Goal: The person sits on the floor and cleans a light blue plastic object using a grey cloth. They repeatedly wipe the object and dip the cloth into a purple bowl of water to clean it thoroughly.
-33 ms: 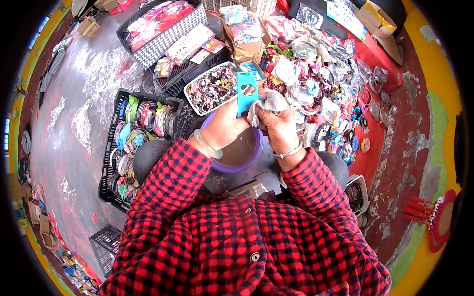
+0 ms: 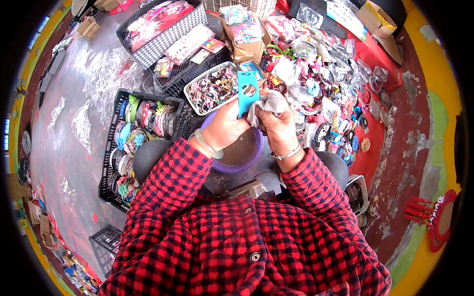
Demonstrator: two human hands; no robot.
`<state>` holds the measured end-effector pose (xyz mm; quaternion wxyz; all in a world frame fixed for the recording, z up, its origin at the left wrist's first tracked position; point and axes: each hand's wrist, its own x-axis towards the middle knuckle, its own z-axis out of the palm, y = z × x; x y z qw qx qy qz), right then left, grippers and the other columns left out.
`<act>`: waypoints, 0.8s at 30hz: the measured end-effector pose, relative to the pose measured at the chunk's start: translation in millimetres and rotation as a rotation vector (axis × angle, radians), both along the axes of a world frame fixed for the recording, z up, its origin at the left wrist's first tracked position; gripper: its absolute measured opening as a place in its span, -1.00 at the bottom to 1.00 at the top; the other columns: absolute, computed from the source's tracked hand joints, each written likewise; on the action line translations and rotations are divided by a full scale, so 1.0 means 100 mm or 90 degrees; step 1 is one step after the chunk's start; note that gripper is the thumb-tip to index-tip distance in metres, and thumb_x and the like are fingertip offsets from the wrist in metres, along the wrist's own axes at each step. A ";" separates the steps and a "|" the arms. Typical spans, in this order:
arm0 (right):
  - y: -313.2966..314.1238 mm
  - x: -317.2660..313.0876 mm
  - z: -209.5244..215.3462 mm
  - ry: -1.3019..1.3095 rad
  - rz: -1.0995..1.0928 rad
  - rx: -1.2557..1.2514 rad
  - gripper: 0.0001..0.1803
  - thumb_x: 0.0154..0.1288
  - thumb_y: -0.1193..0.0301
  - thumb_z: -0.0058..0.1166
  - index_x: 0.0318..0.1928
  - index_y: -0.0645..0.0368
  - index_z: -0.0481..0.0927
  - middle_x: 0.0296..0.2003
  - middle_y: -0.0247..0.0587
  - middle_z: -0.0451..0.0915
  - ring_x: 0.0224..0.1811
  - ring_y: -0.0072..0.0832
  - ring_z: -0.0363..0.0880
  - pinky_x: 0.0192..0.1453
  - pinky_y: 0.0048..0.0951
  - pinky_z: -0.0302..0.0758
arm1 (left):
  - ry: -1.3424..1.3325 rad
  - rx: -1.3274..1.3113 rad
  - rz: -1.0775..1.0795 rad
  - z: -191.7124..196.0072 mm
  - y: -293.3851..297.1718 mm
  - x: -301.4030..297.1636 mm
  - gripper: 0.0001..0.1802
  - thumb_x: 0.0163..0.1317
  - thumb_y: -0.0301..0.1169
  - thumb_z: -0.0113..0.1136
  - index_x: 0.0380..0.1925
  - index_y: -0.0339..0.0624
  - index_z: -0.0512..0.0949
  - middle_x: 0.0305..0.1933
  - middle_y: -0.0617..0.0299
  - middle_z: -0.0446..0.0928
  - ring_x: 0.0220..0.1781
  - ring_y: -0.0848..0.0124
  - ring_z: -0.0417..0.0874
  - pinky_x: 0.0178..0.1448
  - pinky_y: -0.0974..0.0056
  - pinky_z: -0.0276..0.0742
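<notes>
Just above the middle of the frame the left hand (image 2: 224,129) is closed around the lower end of a flat turquoise plastic card with a round cut-out near its top (image 2: 247,91), holding it upright over the lap, while the right hand (image 2: 276,126) is bunched tight on a crumpled grey-white cloth (image 2: 269,103) pressed against the card's right edge. Wiping seems to be the step in hand, and to my eye it goes best if the left grip stays low and firm so the thin card does not flex, and the cloth runs along the whole face and around the cut-out rather than dabbing one spot. Directly beneath both hands sits a round purple plastic basin (image 2: 242,153) with murky contents, so drips should fall there if the card stays over it. Just beyond the card, toward the upper middle, a white slotted plastic basket (image 2: 191,89) holds bright bangles. To the left a black plastic crate (image 2: 109,148) is packed with coloured bands, and across the upper right a heap of clear bags of trinkets (image 2: 316,59) spreads over a red sheet (image 2: 370,54); the card should be kept from touching that clutter.
</notes>
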<state>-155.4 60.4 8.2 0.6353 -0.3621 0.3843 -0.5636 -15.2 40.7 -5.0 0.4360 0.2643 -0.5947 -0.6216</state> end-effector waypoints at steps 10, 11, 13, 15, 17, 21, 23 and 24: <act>-0.04 -0.02 -0.02 -0.102 -0.115 0.056 -0.70 0.13 0.59 0.10 -0.10 0.11 0.46 -0.33 -0.37 0.51 -0.36 -0.61 0.49 -0.31 -0.59 0.48 | -0.189 -0.146 -0.014 0.01 0.08 0.02 -0.74 0.08 -0.60 0.13 -0.18 -0.28 0.48 -0.27 0.19 0.55 -0.21 0.43 0.57 -0.09 0.33 0.47; -0.06 -0.04 0.01 -0.097 -0.093 0.072 -0.68 0.12 0.58 0.11 -0.08 0.12 0.44 -0.32 -0.37 0.51 -0.37 -0.61 0.49 -0.32 -0.59 0.48 | -0.203 -0.159 -0.006 0.02 0.08 0.01 -0.77 0.09 -0.60 0.13 -0.20 -0.28 0.50 -0.27 0.24 0.56 -0.21 0.50 0.56 -0.08 0.36 0.48; -0.10 -0.04 0.05 -0.089 -0.042 0.102 -0.63 0.12 0.57 0.12 -0.04 0.12 0.41 -0.32 -0.36 0.50 -0.38 -0.61 0.49 -0.33 -0.60 0.49 | -0.162 -0.074 -0.009 -0.03 0.05 0.03 -0.76 0.09 -0.58 0.13 -0.18 -0.27 0.51 -0.25 0.22 0.56 -0.20 0.50 0.56 -0.09 0.35 0.47; -0.05 -0.04 -0.01 0.000 0.025 0.040 -0.56 0.05 0.57 0.20 -0.03 0.12 0.40 -0.35 -0.36 0.50 -0.47 -0.63 0.46 -0.47 -0.64 0.41 | -0.104 0.010 0.009 -0.11 0.04 0.02 -0.76 0.09 -0.58 0.13 -0.19 -0.26 0.51 -0.25 0.21 0.57 -0.20 0.49 0.56 -0.10 0.34 0.47; -0.02 0.02 0.05 0.091 0.012 0.014 -0.55 0.03 0.58 0.22 -0.03 0.12 0.41 -0.40 -0.39 0.50 -0.50 -0.66 0.45 -0.52 -0.66 0.36 | -0.166 -0.089 0.008 -0.10 0.03 0.03 -0.75 0.08 -0.58 0.12 -0.18 -0.26 0.50 -0.26 0.19 0.57 -0.19 0.46 0.57 -0.09 0.33 0.47; 0.00 0.01 0.06 0.056 -0.015 0.068 -0.67 0.05 0.58 0.20 -0.14 0.14 0.47 -0.43 -0.39 0.53 -0.48 -0.65 0.48 -0.46 -0.65 0.41 | -0.213 -0.173 -0.039 -0.05 0.03 0.05 -0.74 0.05 -0.59 0.11 -0.20 -0.26 0.48 -0.29 0.14 0.58 -0.22 0.35 0.60 -0.11 0.29 0.48; 0.01 -0.01 0.06 -0.026 -0.042 0.099 -0.74 0.06 0.59 0.18 -0.20 0.15 0.50 -0.42 -0.37 0.55 -0.46 -0.63 0.50 -0.43 -0.65 0.43 | -0.223 -0.206 -0.054 -0.03 0.04 0.03 -0.74 0.04 -0.58 0.10 -0.20 -0.26 0.47 -0.28 0.08 0.57 -0.21 0.23 0.60 -0.11 0.25 0.48; 0.00 0.02 0.06 -0.061 -0.075 0.093 -0.82 0.07 0.60 0.17 -0.28 0.16 0.52 -0.40 -0.33 0.57 -0.45 -0.61 0.53 -0.38 -0.62 0.46 | -0.228 -0.213 -0.054 -0.03 0.08 0.01 -0.74 0.03 -0.57 0.09 -0.20 -0.26 0.46 -0.27 0.04 0.56 -0.20 0.15 0.59 -0.11 0.22 0.47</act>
